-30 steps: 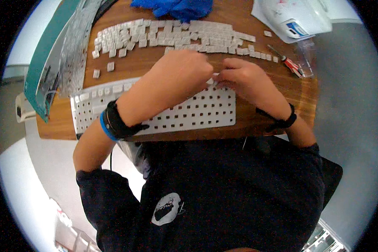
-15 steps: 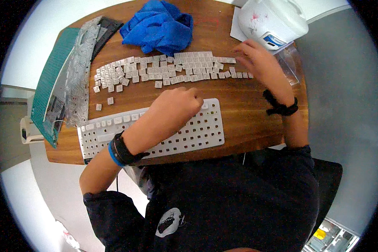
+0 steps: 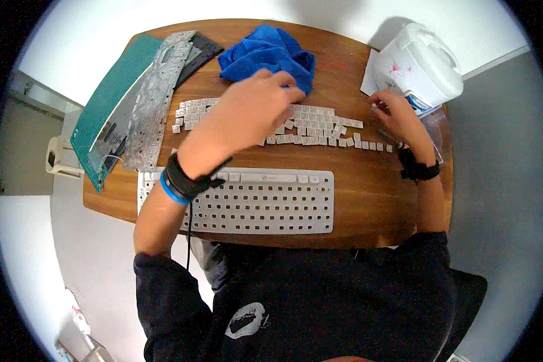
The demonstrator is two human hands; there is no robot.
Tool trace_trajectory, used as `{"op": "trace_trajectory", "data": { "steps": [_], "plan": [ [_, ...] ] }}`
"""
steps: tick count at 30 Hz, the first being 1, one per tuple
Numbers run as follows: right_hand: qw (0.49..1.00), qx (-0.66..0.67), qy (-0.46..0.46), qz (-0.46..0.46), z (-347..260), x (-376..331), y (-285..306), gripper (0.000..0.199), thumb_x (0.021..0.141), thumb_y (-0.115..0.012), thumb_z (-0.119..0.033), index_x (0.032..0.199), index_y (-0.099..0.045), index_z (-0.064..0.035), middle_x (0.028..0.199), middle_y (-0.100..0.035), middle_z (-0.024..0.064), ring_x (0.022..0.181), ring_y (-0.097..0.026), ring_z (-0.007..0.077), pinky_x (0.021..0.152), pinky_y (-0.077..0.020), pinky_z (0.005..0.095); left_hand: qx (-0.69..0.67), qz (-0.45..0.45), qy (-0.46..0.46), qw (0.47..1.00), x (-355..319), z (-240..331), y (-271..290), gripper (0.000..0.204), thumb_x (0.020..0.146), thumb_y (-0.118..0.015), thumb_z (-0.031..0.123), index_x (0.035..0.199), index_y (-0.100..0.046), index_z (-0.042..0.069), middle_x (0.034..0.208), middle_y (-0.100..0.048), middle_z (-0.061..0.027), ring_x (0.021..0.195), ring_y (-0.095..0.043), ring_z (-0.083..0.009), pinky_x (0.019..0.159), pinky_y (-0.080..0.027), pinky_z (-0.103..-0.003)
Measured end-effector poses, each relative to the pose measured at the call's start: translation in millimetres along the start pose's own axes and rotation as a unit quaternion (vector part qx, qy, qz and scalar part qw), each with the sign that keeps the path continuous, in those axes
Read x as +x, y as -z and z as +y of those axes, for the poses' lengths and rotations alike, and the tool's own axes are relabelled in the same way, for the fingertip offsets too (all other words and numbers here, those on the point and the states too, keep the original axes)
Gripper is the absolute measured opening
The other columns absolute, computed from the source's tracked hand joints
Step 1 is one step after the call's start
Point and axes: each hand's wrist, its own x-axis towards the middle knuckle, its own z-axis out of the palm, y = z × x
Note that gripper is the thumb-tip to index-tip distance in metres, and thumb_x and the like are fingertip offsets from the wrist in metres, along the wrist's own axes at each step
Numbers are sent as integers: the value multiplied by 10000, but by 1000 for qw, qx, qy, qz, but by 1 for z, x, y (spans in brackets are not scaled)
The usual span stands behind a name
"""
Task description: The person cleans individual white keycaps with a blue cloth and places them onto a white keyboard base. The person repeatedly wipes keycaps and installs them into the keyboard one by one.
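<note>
My left hand [image 3: 247,114], blurred by motion, hangs palm down over the rows of loose white keycaps [image 3: 311,128], just short of the blue cloth. Its fingers are bent, and their tips and anything in them are hidden. Off the right end of the rows, my right hand [image 3: 401,120] has its fingers drawn together on a small white piece that looks like a keycap [image 3: 377,107]. Nearer to me lies a white keyboard top case [image 3: 268,215] with rows of square holes. Along its far edge sit fitted keycaps, among them a long space bar [image 3: 270,178].
A crumpled blue cloth [image 3: 271,48] lies behind the keycaps. At left, a clear circuit sheet [image 3: 154,99] and dark panels rest on a green cutting mat [image 3: 96,123]. A white lidded appliance [image 3: 419,69] stands back right, clear plastic [image 3: 431,130] beside it.
The view has shifted. My left hand has left the keyboard case and gone forward over the loose keycaps. My right hand's fingers have drawn together near the rows' right end.
</note>
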Motion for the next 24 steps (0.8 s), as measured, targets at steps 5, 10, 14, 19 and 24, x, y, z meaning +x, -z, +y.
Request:
{"op": "trace_trajectory", "data": {
  "steps": [5, 10, 14, 19, 24],
  "plan": [
    [995, 95, -2, 15, -74, 36, 5, 212, 1019, -713, -159, 1185, -679, -31, 1111, -739, 199, 999, -747, 395, 894, -591, 446, 50, -30, 25, 998, 19, -35, 17, 547, 962, -770, 158, 1470, -605, 42, 1511, -599, -200, 1323, -614, -424, 1139, -500, -490],
    [986, 49, 125, 101, -108, 97, -23, 276, 962, -766, -170, 1188, -689, -32, 1088, -732, 184, 975, -750, 375, 850, -593, 430, 75, -40, 57, 995, 34, -62, 0, 627, 894, -831, 179, 1473, -617, 65, 1451, -656, -208, 1317, -619, -419, 1131, -497, -487],
    [972, 163, 128, 108, -119, 122, -36, 230, 936, -778, -154, 1121, -720, -29, 1067, -747, 193, 986, -742, 384, 859, -582, 449, 30, 27, 112, 993, 49, -72, -28, 469, 854, -828, 144, 1303, -724, 55, 1182, -757, -229, 1132, -707, -429, 992, -560, -497],
    [988, 108, 77, 85, -110, 130, -41, 206, 905, -800, -117, 1066, -730, -9, 1032, -766, 210, 1005, -753, 367, 876, -587, 435, -15, 115, 114, 987, 51, -84, -38, 257, 844, -798, 117, 1093, -785, 55, 999, -777, -215, 968, -744, -440, 870, -595, -507],
    [968, 224, 45, 101, -124, 128, -32, 196, 916, -797, -119, 1073, -733, -21, 1035, -763, 189, 1002, -752, 380, 887, -590, 439, -16, 77, 118, 990, 50, -94, -25, 298, 867, -810, 173, 1149, -769, 88, 1074, -774, -208, 1052, -733, -435, 915, -586, -521]
  ]
}}
